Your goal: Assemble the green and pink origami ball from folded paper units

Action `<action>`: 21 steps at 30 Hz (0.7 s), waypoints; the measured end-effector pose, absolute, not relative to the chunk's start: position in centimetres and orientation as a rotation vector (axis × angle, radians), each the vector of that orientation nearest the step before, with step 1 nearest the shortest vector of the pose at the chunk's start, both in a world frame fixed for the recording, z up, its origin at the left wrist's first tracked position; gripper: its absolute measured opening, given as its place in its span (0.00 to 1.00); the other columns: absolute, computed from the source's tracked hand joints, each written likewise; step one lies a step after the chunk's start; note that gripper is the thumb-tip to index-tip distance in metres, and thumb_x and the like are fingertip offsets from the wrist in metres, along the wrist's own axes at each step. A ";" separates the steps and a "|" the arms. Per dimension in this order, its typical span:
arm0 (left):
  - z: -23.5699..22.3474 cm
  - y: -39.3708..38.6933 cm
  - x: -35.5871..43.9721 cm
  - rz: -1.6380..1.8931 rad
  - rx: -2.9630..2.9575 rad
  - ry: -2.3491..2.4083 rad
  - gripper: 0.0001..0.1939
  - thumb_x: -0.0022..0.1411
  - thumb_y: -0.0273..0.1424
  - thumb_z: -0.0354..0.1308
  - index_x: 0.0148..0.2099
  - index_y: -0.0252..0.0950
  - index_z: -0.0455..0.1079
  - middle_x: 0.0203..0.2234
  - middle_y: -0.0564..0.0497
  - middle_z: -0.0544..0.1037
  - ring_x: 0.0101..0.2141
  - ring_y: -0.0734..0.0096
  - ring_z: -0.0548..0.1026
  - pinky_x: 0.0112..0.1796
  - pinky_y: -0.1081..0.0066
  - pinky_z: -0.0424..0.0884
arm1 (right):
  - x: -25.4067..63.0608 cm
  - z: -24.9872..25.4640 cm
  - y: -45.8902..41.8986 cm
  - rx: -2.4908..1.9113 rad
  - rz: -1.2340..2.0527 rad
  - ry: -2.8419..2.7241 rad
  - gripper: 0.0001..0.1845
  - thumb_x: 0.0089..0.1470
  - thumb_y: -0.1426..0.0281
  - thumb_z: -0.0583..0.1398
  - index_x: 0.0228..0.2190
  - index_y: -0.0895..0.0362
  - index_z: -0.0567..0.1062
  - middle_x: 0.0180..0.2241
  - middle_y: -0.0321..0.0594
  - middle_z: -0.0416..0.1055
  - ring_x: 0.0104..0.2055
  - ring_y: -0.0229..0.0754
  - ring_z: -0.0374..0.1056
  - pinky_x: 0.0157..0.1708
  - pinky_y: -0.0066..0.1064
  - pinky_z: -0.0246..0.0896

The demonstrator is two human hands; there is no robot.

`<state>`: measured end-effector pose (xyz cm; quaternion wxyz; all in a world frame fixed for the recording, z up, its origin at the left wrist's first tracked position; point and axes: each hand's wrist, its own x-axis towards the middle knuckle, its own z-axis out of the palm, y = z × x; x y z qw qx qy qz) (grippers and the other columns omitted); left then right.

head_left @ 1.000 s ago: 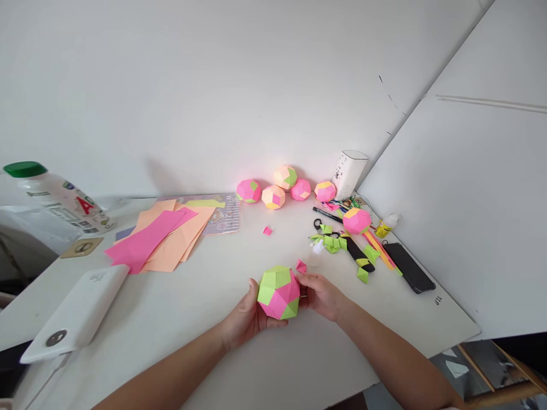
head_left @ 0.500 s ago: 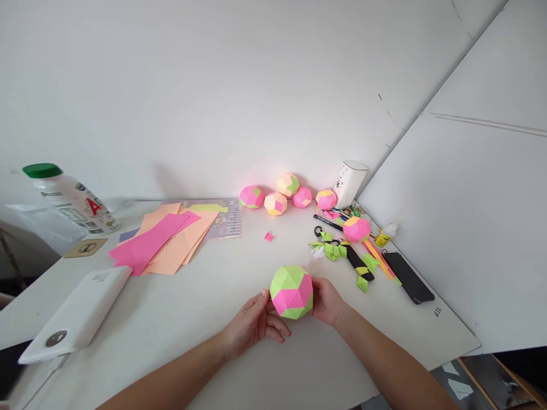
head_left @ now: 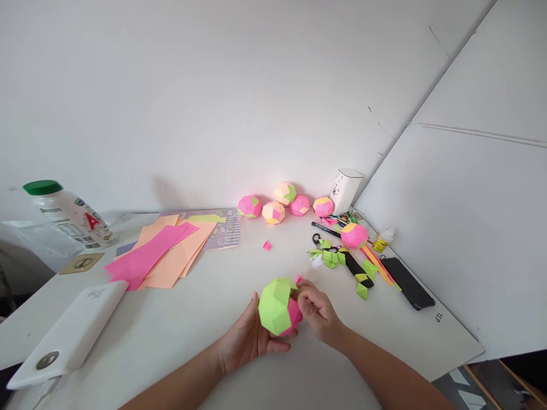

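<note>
A faceted green and pink paper ball (head_left: pixel 274 306) is held above the near part of the white table. My left hand (head_left: pixel 250 336) cradles it from the left and below, thumb upright at its side and fingers curled underneath. At the ball's right side my right hand (head_left: pixel 318 313) is closed in a pinch. A pink paper piece (head_left: pixel 298 279) pokes out above those fingertips; whether it is joined to the ball I cannot tell. Behind the ball, a small pink paper square (head_left: pixel 267 245) lies on the table.
Several finished paper balls (head_left: pixel 273 212) sit along the wall. Pink and peach sheets (head_left: pixel 149 250) lie left, near a bottle (head_left: pixel 70 213) and white power bank (head_left: pixel 70 333). To the right are scissors (head_left: pixel 320 241), green scraps (head_left: pixel 331 258), a cutter (head_left: pixel 356 267), glue (head_left: pixel 383 240) and a phone (head_left: pixel 407 282).
The ball has turned to show more green and has come slightly left and nearer. My right hand has shifted from behind its side to a pinch at its right edge, where a pink piece now shows.
</note>
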<state>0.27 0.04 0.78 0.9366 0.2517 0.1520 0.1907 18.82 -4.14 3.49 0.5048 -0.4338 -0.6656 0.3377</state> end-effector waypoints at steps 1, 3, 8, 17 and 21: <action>0.8 0.1 0.2 0.434 0.504 0.283 0.34 0.65 0.53 0.36 0.59 0.34 0.62 0.48 0.37 0.75 0.44 0.58 0.75 0.43 0.60 0.69 | 18.8 3.5 -4.2 -1.000 0.661 -1.738 0.16 0.60 0.63 0.51 0.23 0.54 0.64 0.23 0.36 0.61 0.33 0.43 0.60 0.43 0.40 0.58; 0.8 0.2 0.2 0.528 0.492 0.244 0.32 0.66 0.51 0.38 0.59 0.34 0.62 0.52 0.38 0.72 0.47 0.59 0.72 0.48 0.60 0.66 | 18.6 3.4 -4.2 -0.901 0.382 -1.942 0.11 0.59 0.68 0.53 0.25 0.54 0.68 0.25 0.39 0.67 0.39 0.46 0.61 0.44 0.43 0.59; 0.1 0.6 -0.3 0.623 0.490 0.254 0.30 0.63 0.52 0.44 0.59 0.38 0.64 0.54 0.41 0.71 0.53 0.53 0.67 0.51 0.58 0.61 | 18.3 3.1 -4.5 -0.836 0.020 -2.188 0.06 0.57 0.68 0.57 0.29 0.53 0.73 0.27 0.39 0.69 0.46 0.48 0.61 0.48 0.44 0.58; 0.2 0.3 -0.4 0.550 0.467 0.192 0.33 0.64 0.53 0.42 0.59 0.35 0.63 0.53 0.39 0.72 0.51 0.54 0.70 0.51 0.56 0.63 | 18.4 4.1 -4.7 -0.894 -0.050 -2.005 0.06 0.52 0.71 0.57 0.35 0.55 0.72 0.35 0.44 0.70 0.47 0.51 0.62 0.46 0.45 0.62; 0.1 0.3 -0.6 0.488 0.471 0.236 0.34 0.63 0.54 0.40 0.59 0.35 0.63 0.51 0.38 0.73 0.49 0.54 0.72 0.51 0.53 0.65 | 18.4 3.9 -4.6 -0.913 -0.022 -2.002 0.11 0.51 0.72 0.56 0.39 0.54 0.71 0.36 0.44 0.70 0.46 0.50 0.63 0.46 0.46 0.62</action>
